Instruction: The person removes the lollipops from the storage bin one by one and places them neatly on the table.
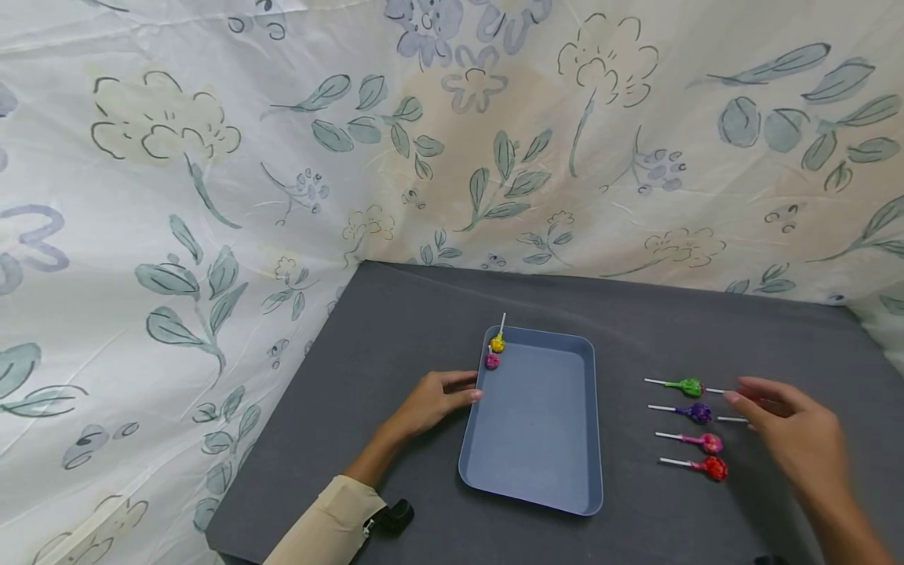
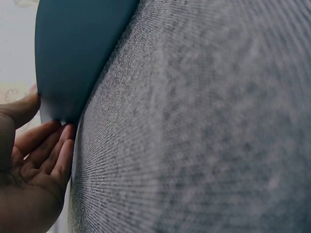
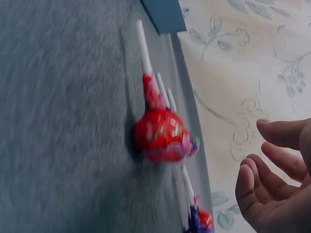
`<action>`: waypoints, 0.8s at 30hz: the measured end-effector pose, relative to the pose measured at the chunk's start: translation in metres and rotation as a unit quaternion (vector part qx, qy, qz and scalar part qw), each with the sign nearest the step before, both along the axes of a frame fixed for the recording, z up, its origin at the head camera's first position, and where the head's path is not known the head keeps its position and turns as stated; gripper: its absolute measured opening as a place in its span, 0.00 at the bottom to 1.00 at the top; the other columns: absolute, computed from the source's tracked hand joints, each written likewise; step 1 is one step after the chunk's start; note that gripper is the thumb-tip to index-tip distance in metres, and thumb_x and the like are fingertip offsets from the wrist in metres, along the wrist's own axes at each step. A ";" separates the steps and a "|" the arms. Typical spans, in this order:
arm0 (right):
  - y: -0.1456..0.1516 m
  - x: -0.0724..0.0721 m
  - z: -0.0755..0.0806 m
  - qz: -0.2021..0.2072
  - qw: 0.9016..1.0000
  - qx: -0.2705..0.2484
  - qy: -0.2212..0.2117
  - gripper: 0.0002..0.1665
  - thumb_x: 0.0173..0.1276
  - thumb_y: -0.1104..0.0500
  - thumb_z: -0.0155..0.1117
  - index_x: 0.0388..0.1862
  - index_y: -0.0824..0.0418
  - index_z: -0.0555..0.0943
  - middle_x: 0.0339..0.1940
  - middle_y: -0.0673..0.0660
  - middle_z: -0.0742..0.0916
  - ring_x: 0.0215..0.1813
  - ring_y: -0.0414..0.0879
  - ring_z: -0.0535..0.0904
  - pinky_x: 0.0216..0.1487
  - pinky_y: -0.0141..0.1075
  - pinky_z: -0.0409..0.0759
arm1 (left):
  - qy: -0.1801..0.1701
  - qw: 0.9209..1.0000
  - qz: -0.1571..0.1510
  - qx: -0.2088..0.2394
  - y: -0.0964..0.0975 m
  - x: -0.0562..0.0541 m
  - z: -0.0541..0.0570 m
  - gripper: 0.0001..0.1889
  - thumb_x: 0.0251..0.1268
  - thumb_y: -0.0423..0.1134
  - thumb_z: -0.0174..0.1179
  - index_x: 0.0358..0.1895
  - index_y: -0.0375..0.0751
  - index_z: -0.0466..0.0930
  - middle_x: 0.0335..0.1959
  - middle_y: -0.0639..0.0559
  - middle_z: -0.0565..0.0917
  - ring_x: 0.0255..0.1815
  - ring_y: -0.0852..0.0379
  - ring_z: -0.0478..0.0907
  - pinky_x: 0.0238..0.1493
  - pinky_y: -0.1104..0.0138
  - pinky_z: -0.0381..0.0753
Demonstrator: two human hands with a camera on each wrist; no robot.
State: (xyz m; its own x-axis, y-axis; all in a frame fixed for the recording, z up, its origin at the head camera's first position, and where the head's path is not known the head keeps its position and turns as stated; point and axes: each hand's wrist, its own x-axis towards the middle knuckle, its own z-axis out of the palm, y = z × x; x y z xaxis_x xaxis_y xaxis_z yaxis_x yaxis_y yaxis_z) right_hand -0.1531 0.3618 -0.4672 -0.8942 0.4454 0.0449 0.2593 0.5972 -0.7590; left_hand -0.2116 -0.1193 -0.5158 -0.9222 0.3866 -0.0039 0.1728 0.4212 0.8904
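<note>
My left hand [image 1: 432,404] holds the left side of a shallow blue-grey tray [image 1: 530,493], thumb at the rim and fingers against the outer wall. In the tray's far left corner are a yellow lollipop [image 1: 497,344], its stick poking past the rim, and a pink lollipop [image 1: 492,360]. To the tray's right lie green [image 1: 690,387], purple [image 1: 699,413], pink [image 1: 711,443] and red [image 1: 716,468] lollipops in a column. My right hand [image 1: 801,428] hovers just right of them, thumb and fingers apart with nothing between. Two more white sticks [image 1: 732,419] run toward it, their far ends hidden.
A dark grey cloth [image 1: 395,314] covers the table. Floral fabric [image 1: 494,157] hangs behind it and along the left side. A black strap piece [image 1: 397,518] sits at the left sleeve. In the right wrist view, a blue-and-red lollipop wrapper [image 3: 199,221] shows low down.
</note>
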 end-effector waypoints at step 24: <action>-0.066 -0.018 0.010 0.139 0.988 -0.067 0.011 0.37 0.73 0.38 0.71 0.70 0.60 0.80 0.46 0.33 0.88 0.42 0.25 0.82 0.41 0.20 0.79 | -0.014 1.000 0.011 0.004 0.004 -0.001 0.002 0.28 0.75 0.48 0.68 0.70 0.35 0.80 0.64 0.42 0.86 0.65 0.48 0.84 0.70 0.50 0.79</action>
